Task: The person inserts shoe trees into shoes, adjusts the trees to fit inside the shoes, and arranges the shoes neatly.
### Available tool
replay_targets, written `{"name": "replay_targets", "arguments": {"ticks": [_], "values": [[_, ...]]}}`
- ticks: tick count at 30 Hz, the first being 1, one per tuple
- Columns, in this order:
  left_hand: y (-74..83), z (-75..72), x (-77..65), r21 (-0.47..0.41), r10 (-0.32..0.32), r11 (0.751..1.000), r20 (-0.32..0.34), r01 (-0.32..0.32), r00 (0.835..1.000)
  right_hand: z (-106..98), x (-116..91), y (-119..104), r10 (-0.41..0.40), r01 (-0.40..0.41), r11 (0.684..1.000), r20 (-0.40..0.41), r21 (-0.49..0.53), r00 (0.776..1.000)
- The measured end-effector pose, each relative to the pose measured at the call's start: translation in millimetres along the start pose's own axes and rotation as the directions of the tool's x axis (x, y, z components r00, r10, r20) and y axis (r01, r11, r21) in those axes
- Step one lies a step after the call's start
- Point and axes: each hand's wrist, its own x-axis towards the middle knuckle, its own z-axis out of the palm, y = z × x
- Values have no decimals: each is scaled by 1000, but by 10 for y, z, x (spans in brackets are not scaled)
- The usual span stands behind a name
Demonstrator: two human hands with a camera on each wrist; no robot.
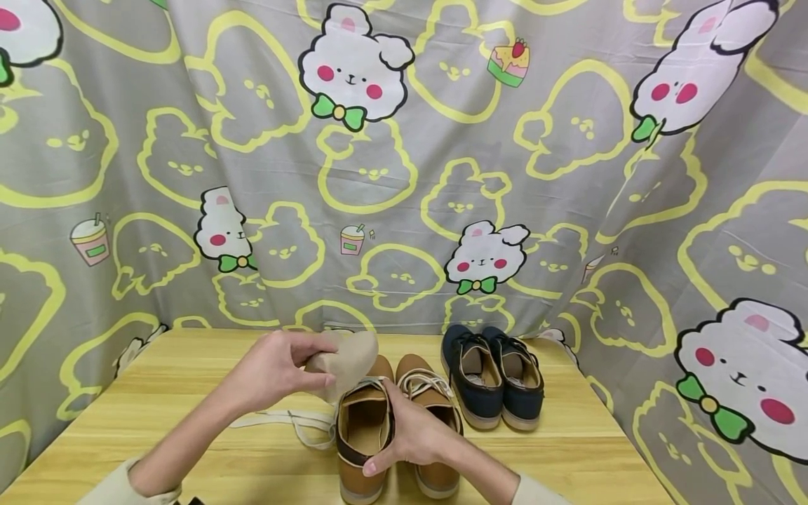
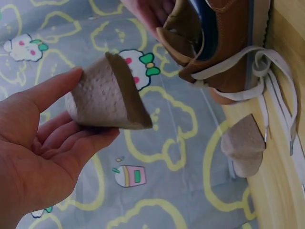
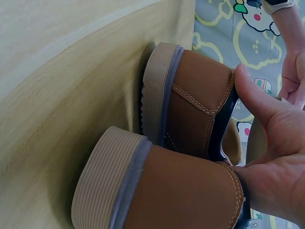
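Observation:
A beige moulded-pulp shoe insert is pinched between the thumb and fingers of my left hand, held up near the toes of the brown shoes. The left brown shoe stands upright, its mouth open and its pale laces trailing left over the table. My right hand grips this shoe, thumb at the heel rim and fingers along the side of the opening. Close on its right is the other brown shoe, partly covered by my right hand and wrist. The left wrist view shows a second pulp insert lying on the wood.
Two dark navy shoes stand side by side to the right of the brown pair. Everything rests on a light wooden table. A grey curtain with bunny prints hangs behind and along both sides.

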Motion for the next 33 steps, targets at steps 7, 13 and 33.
{"name": "replay_targets", "arguments": {"ticks": [7, 13, 33], "values": [[121, -46, -52, -38, 71, 997, 162, -66, 984, -12, 10, 26, -15, 15, 1000, 7, 19, 1000], [214, -86, -95, 0, 116, 993, 254, -119, 960, -13, 19, 53, -42, 41, 998, 13, 42, 999], [235, -187, -70, -78, 238, 971, 454, -227, 859, -9, 8, -3, 50, -50, 998, 8, -27, 999]]}}
